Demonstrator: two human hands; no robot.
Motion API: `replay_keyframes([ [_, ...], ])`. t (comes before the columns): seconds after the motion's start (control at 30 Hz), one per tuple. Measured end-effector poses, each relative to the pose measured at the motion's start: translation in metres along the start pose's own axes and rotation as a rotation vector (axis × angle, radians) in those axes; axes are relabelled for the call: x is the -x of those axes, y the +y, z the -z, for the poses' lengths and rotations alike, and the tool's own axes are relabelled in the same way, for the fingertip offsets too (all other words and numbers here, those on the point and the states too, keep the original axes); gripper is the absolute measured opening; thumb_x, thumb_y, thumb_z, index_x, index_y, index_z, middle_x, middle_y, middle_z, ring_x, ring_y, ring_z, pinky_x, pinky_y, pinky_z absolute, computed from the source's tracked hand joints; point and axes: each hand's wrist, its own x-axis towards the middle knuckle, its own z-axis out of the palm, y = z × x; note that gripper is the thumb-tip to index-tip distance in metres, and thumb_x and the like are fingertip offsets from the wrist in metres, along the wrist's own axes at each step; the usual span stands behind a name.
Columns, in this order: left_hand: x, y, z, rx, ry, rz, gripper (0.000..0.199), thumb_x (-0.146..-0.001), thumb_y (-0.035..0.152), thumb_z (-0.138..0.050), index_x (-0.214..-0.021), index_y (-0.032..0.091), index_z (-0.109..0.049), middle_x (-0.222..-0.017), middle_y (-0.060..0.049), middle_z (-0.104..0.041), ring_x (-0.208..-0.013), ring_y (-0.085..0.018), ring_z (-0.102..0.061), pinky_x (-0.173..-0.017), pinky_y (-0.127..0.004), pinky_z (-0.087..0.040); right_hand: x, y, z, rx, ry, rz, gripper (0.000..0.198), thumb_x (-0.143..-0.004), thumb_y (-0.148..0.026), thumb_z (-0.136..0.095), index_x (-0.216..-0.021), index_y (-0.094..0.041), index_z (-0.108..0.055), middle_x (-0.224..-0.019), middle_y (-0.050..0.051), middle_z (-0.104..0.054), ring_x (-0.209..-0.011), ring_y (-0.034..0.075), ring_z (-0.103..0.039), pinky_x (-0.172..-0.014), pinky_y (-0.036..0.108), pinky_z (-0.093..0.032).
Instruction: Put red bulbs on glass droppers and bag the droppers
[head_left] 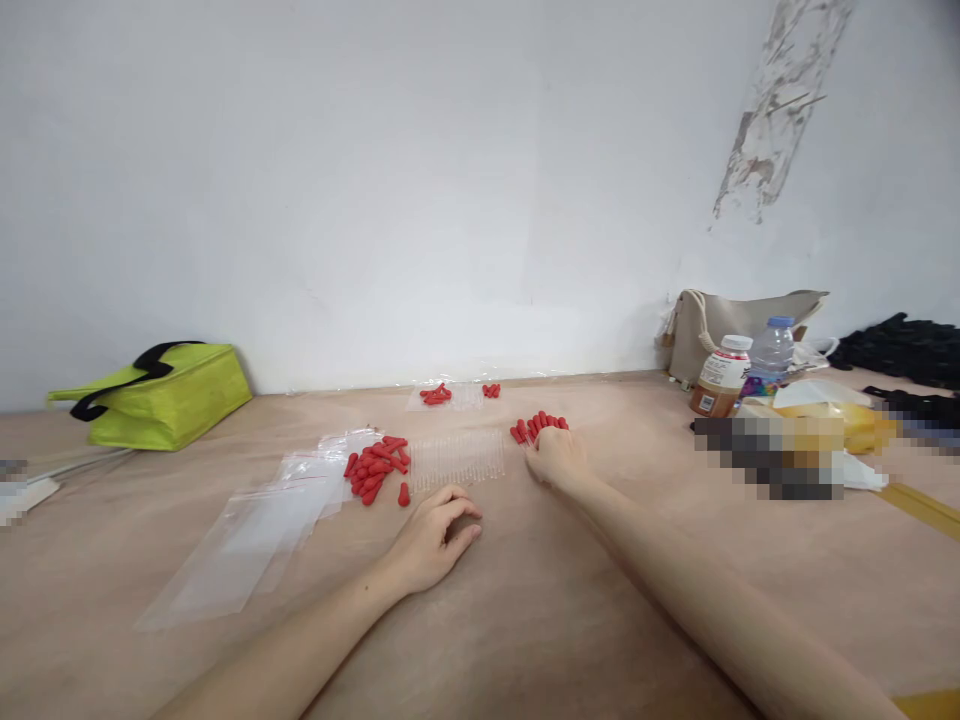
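Zero in the left hand [439,535], it's loosely curled; past it, loose red rubber bulbs [374,469] and bare clear pipettes [457,460] aren't joined yet. Right hand [557,458] covers red-topped droppers [543,421], seemingly done; can't tell its grip.

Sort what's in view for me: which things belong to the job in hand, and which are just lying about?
Likely in the job:
red bulb pile
row of clear tubes
red bulbs at the right hand's fingertips
probably the clear plastic bags

Apparently just lying about:
lime-green bag
beige bag
white-capped bottle
blue-capped bottle
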Motion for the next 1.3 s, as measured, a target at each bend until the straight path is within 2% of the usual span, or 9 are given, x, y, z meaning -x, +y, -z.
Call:
replay_keyframes([
  [0.2,-0.001,-0.001,0.001,-0.005,-0.003,-0.005,0.015,-0.081,0.020,-0.048,-0.090,0.020,-0.059,-0.091,-0.004,-0.055,-0.084,-0.018,-0.053,-0.076,-0.031,-0.041,-0.002,0.003,-0.010,0.084,0.065,-0.024,0.030,-0.079,-0.037,-0.040,-0.076,-0.016,-0.062,-0.079,0.011,-0.064,-0.077,0.023,-0.057,-0.071,0.037,-0.030],
  [0.4,0.000,0.002,-0.001,-0.030,0.008,-0.004,0.012,-0.081,0.020,-0.048,-0.089,0.020,-0.057,-0.089,-0.003,-0.054,-0.080,-0.016,-0.052,-0.072,-0.028,-0.041,-0.001,0.006,-0.012,0.066,0.131,0.009,0.023,-0.077,-0.031,-0.042,-0.073,-0.017,-0.060,-0.074,0.007,-0.063,-0.073,0.020,-0.057,-0.074,0.035,-0.027],
  [0.47,-0.001,0.002,0.001,-0.098,0.051,0.045,0.010,-0.080,0.026,-0.050,-0.087,0.020,-0.055,-0.088,-0.002,-0.052,-0.077,-0.016,-0.052,-0.069,-0.028,-0.041,0.001,0.002,-0.011,0.051,0.148,0.055,0.022,-0.077,-0.028,-0.041,-0.073,-0.017,-0.060,-0.073,0.006,-0.064,-0.075,0.020,-0.057,-0.075,0.035,-0.027],
  [0.53,-0.003,0.000,0.007,-0.230,0.152,0.143,0.018,-0.076,0.035,-0.055,-0.085,0.019,-0.051,-0.087,-0.003,-0.050,-0.078,-0.019,-0.051,-0.067,-0.030,-0.041,0.001,-0.007,-0.012,0.027,0.131,0.089,0.020,-0.077,-0.025,-0.041,-0.074,-0.018,-0.059,-0.074,0.006,-0.064,-0.077,0.020,-0.057,-0.074,0.033,-0.027],
  [0.63,-0.007,-0.009,0.026,-0.413,0.258,0.318,0.028,-0.072,0.042,-0.056,-0.084,0.019,-0.045,-0.088,-0.005,-0.047,-0.083,-0.023,-0.050,-0.066,-0.032,-0.041,0.000,-0.022,-0.016,0.005,0.051,0.058,0.018,-0.075,-0.024,-0.043,-0.081,-0.016,-0.059,-0.081,0.008,-0.065,-0.080,0.021,-0.058,-0.070,0.031,-0.029],
  [0.77,-0.009,-0.028,0.048,-0.430,0.098,0.470,0.032,-0.070,0.045,-0.056,-0.079,0.019,-0.041,-0.086,-0.006,-0.049,-0.078,-0.023,-0.052,-0.064,-0.031,-0.040,-0.007,-0.038,-0.022,0.012,-0.011,-0.021,0.025,-0.072,-0.024,-0.048,-0.091,-0.012,-0.057,-0.087,0.013,-0.064,-0.084,0.024,-0.058,-0.071,0.033,-0.032],
  [0.87,-0.007,-0.036,0.051,-0.411,0.001,0.550,0.033,-0.071,0.048,-0.054,-0.078,0.019,-0.040,-0.083,-0.006,-0.050,-0.077,-0.023,-0.053,-0.062,-0.030,-0.039,-0.013,-0.044,-0.024,0.010,-0.028,-0.067,0.028,-0.071,-0.020,-0.049,-0.095,-0.010,-0.056,-0.091,0.017,-0.063,-0.092,0.027,-0.056,-0.073,0.036,-0.033],
  [1.17,-0.007,-0.041,0.047,-0.456,-0.046,0.562,0.012,-0.075,0.021,-0.054,-0.076,0.018,-0.043,-0.080,-0.006,-0.055,-0.078,-0.022,-0.056,-0.063,-0.029,-0.038,-0.021,-0.047,-0.024,-0.063,-0.105,-0.151,0.024,-0.067,-0.014,-0.052,-0.089,-0.012,-0.060,-0.090,0.015,-0.064,-0.088,0.027,-0.059,-0.075,0.038,-0.034],
  [1.3,-0.008,-0.035,0.052,-0.460,0.004,0.548,0.013,-0.074,0.010,-0.051,-0.085,0.016,-0.048,-0.085,-0.009,-0.055,-0.082,-0.024,-0.055,-0.067,-0.032,-0.039,-0.021,-0.040,-0.017,-0.134,-0.073,-0.123,0.022,-0.070,-0.018,-0.051,-0.089,-0.014,-0.061,-0.091,0.013,-0.064,-0.087,0.026,-0.058,-0.074,0.036,-0.035],
])
